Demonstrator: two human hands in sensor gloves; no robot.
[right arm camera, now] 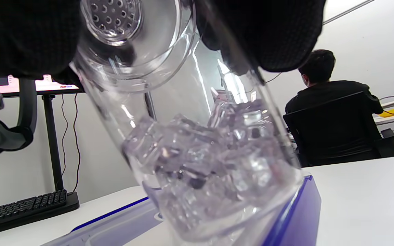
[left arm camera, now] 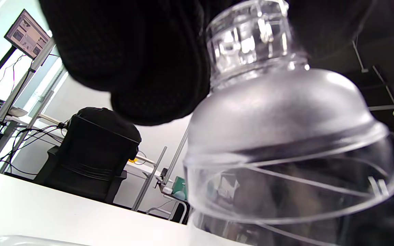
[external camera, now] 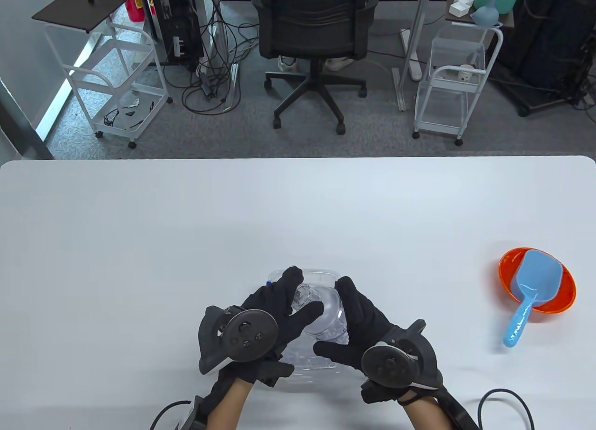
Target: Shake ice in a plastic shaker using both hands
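Both hands, left hand (external camera: 274, 309) and right hand (external camera: 363, 323), held the clear plastic shaker (external camera: 326, 316) tight above the clear box (external camera: 321, 274), so ice cubes (right arm camera: 210, 153) stayed inside.

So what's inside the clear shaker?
The shaker holds a heap of ice cubes at its bottom, and its lid has a strainer with small holes. Gloved fingers cover part of its upper wall.

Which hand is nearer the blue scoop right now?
Right. The right hand grips the shaker, with the blue scoop off to its right in the orange bowl. The left hand holds the shaker's far side.
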